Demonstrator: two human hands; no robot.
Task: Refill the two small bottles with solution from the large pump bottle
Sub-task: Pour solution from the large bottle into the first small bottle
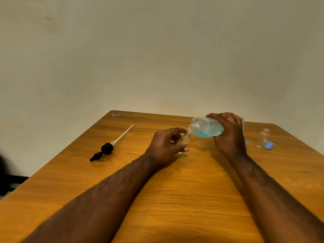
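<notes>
Pump head [105, 148], black with a white dip tube, lay on the wooden table [175, 190] well to the left of the left hand, touching nothing else; left hand [164, 146] pinched the first small bottle [185, 140] between thumb and curled fingers, bottle tilted with its open neck up and to the right; could not tell whether its base touched the table; just right of that grip, the mouth of the large bottle [206, 128] met the small bottle's neck; large bottle was tipped nearly on its side, off the table, blue solution pooled along its lower wall; right hand [229, 135] clamped over its body from above, fingers wrapped round; just right of that hand a blue cap [246, 143] showed, partly hidden behind it; farther right stood the second small bottle [262, 138], clear and open-necked, another blue cap [268, 145] just beside it.
</notes>
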